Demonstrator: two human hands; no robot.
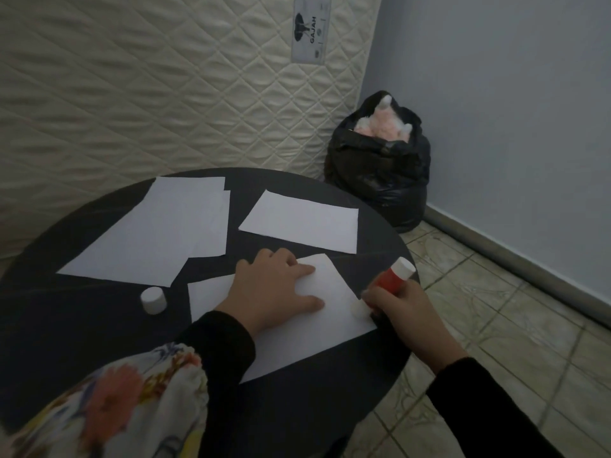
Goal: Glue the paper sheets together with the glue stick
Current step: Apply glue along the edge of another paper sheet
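At table's [82, 325] right edge, left hand [274, 289] flat, fingers spread on sheet [317, 332]; right hand [406, 312] grips glue stick [393, 276], tip on sheet; bag [380, 180] holds plush [383, 122].

This looks like a room in a home, perhaps a bedroom or spare room used for storage. A quilted mattress [158, 94] stands on edge against the wall at 11 o'clock, its label [310, 28] turned sideways. At 1 o'clock a black bag [380, 173] stuffed with a pink plush toy [383, 122] sits in the corner on a tiled floor [489, 325]. A plain painted wall [512, 110] with a skirting board runs along 3 o'clock.
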